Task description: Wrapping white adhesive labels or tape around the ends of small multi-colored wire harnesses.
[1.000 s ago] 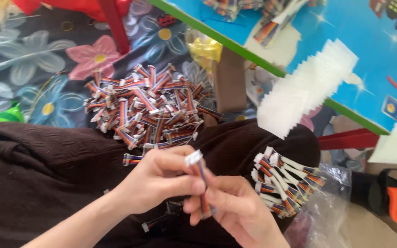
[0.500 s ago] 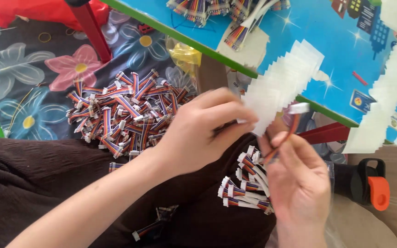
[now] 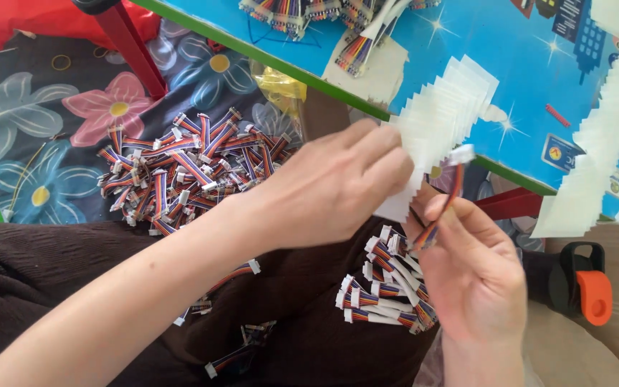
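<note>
Two hands work just under the blue table point(image 3: 467, 43) edge: your left hand point(image 3: 338, 186) pinches a white tape strip point(image 3: 438, 122) there, nearer the table, while your right hand point(image 3: 474, 272) holds a striped wire piece point(image 3: 447, 204), pointing up toward that strip.

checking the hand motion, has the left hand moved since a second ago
Yes. The left hand has gone up from the dark brown lap to the overlapping white paper strips on the blue table's green edge.
</note>
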